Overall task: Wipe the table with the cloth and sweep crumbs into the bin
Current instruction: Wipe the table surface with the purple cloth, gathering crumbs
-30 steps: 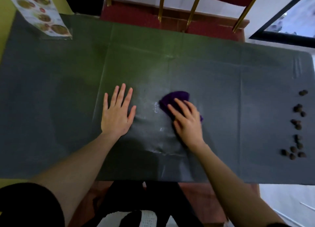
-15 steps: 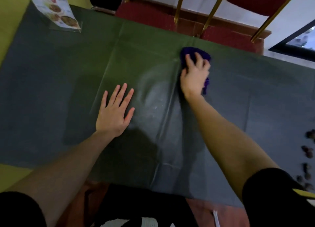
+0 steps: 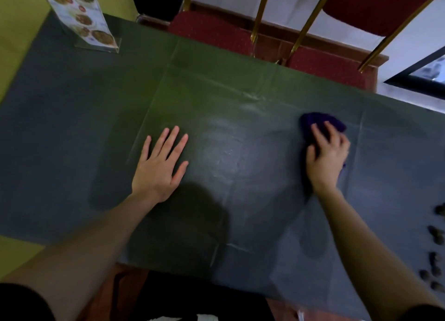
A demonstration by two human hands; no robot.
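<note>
A dark green-grey cover lies over the table (image 3: 72,140). A bunched purple cloth (image 3: 313,120) sits right of centre, toward the far edge. My right hand (image 3: 328,156) lies on top of the cloth with its fingers bent over it and the thumb against its left side. My left hand (image 3: 160,166) rests flat on the table near the middle, fingers spread and straight. Several dark brown crumbs (image 3: 433,234) lie scattered along the right edge of the view. No bin shows in the frame.
A clear stand holding a picture menu (image 3: 81,17) is at the table's far left corner. Two red chairs with gold legs (image 3: 212,34) (image 3: 325,65) stand against the far edge. Damp streaks mark the table's middle.
My right hand has dragged the cloth from the far edge toward the right and a little nearer to me. My left hand stays flat in the same spot.
</note>
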